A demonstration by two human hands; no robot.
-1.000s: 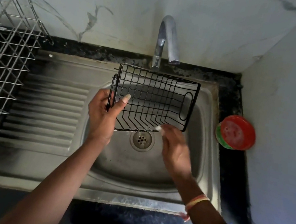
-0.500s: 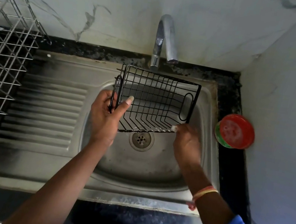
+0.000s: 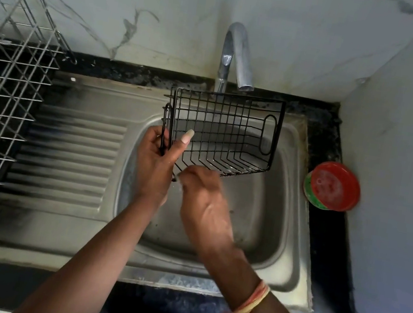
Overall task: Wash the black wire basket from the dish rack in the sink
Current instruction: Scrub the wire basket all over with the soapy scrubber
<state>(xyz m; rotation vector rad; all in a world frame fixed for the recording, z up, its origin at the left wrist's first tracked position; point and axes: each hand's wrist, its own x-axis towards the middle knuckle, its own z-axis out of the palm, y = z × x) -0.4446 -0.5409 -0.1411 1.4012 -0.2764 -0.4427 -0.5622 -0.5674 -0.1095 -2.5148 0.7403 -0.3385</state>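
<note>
The black wire basket [image 3: 230,133] is held tilted over the steel sink [image 3: 268,236], just below the tap [image 3: 236,53]. No water is visible at the spout. My left hand [image 3: 153,167] grips the basket's left end, thumb inside against the wires. My right hand [image 3: 205,207] is at the basket's lower left corner, right beside the left hand. Its fingertips are curled onto the bottom edge wire and it looks blurred. The sink drain is hidden behind my hands.
A silver wire dish rack [image 3: 1,96] stands on the left, beside the ribbed drainboard [image 3: 70,156]. A round red-lidded container [image 3: 333,186] sits on the black counter to the right of the sink, against the wall.
My right hand has slid left along the basket's lower edge, from its right corner to the left corner. The left hand keeps its grip and the basket has tilted slightly.
</note>
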